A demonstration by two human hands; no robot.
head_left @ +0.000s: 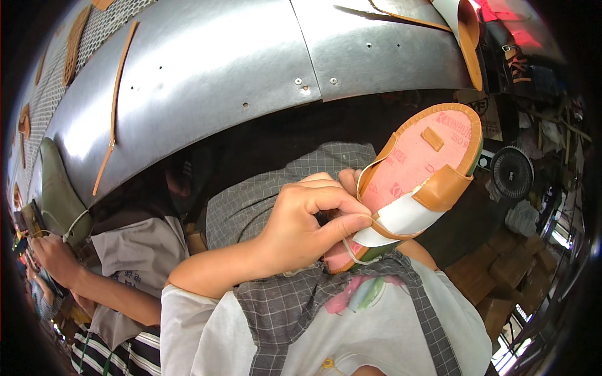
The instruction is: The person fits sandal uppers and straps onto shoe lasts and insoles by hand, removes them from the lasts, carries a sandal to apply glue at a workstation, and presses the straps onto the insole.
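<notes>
A half-made sandal [411,163] is tilted in front of my chest, toe end up and to the right. Its pink insole faces me, edged in tan, and green shows along its side, apparently from a shoe last. A white and tan band [407,216] wraps its right side. My left hand [313,216] pinches the band's tan edging between thumb and forefinger. A pale cord loop [355,252] hangs near the heel end. My right hand [349,180] holds the sandal from behind; only some fingers show at its left edge, the rest being hidden.
A curved metal bench [219,69] spans the far side, with a thin tan strip [115,119] lying on it. Another white and tan shoe piece [467,41] sits at its right end. Left, a co-worker's hand [56,257] holds a green last [61,188]. A black fan [512,172] and cardboard boxes [508,263] stand right.
</notes>
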